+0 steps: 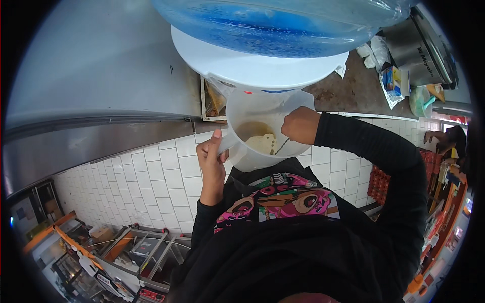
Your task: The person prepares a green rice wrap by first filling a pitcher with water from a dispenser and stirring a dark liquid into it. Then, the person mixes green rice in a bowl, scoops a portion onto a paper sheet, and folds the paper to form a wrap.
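Observation:
My left hand (212, 159) is wrapped around the handle of a large translucent plastic pitcher (242, 108), the thumb lying along its top. Brownish liquid with pale foam (261, 144) lies in the bottom of the pitcher. Over the right side of the rim, my right hand (300, 125) is closed in a fist on a thin, twisted-looking metal utensil (281, 147). Its lower end dips to the foam, so its kind cannot be made out. The pitcher is held in front of my body, just below a white water dispenser (222, 63).
A big blue water bottle (283, 30) sits on the dispenser. On the worn counter (331, 93) to the right are a steel container (417, 55), a small blue-and-yellow box (394, 81) and a plastic cup (420, 101). Another person (447, 141) is at far right. A metal rack (146, 252) stands lower left.

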`<state>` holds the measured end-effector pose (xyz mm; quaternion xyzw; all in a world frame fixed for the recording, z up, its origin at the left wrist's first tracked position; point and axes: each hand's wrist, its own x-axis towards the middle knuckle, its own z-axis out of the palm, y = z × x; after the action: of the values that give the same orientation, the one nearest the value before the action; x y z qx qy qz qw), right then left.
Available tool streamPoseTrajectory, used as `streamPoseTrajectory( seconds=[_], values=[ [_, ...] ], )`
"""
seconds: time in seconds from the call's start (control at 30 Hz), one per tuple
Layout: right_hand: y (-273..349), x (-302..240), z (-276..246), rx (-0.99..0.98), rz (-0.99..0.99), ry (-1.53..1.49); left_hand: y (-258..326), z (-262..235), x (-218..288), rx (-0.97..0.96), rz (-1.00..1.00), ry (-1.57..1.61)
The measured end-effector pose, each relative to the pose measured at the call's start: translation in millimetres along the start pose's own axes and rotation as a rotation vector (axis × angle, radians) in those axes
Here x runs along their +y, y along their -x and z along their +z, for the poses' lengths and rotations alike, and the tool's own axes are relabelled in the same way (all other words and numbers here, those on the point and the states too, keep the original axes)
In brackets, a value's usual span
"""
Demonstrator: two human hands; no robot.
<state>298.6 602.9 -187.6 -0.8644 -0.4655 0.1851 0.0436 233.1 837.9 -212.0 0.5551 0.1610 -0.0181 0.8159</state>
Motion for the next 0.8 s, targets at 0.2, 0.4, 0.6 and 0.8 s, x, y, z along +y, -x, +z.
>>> streamPoseTrajectory(
  seconds=[0.2, 0.4, 0.6, 0.8],
  values=[
    [-2, -1, 1, 0.039, 0.01, -0.006, 0, 1, 2, 0.002, -0.003, 0.02],
    [-5, -13, 4, 0.093, 0.011, -0.013, 0, -1, -1, 0.006, -0.002, 0.013],
    [-6, -17, 0, 0.054, 0.041, 0.04, 1, -2, 1, -0.005, -0.015, 0.011],
    [-18, -9, 18, 0.139, 0.012, 0.085, 1, 0, 1, -0.016, -0.024, 0.001]
  ],
)
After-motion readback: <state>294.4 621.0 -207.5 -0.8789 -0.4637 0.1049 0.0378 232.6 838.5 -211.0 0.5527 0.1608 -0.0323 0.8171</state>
